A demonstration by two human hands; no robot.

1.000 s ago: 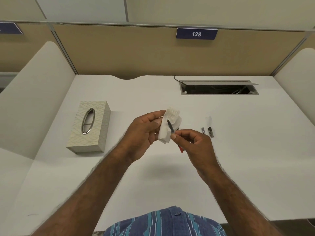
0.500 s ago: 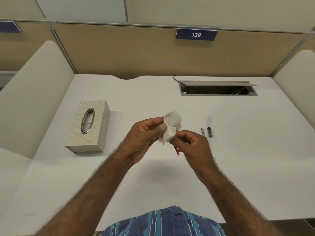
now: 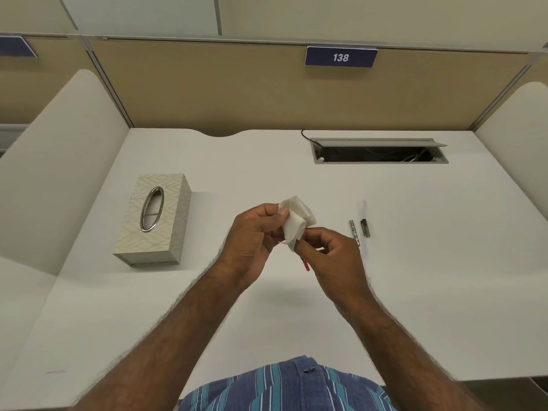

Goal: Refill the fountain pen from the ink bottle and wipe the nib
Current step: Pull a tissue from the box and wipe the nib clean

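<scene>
Over white cubicle desk, nib now buried in tissue pinched by left hand, right hand fingers pinching pen: wiping underway.

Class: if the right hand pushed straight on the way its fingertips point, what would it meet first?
Probably the tissue that the left hand holds; the right hand already touches it.

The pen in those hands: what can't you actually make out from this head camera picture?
- Nib: hidden inside the folded tissue held by the left hand.
- Pen body: covered by the right hand; only a red end pokes out below.
- Ink bottle: nowhere in view.
- Two small pen parts on the desk: too small to identify.
- Cable tray contents: dark, unclear.
</scene>
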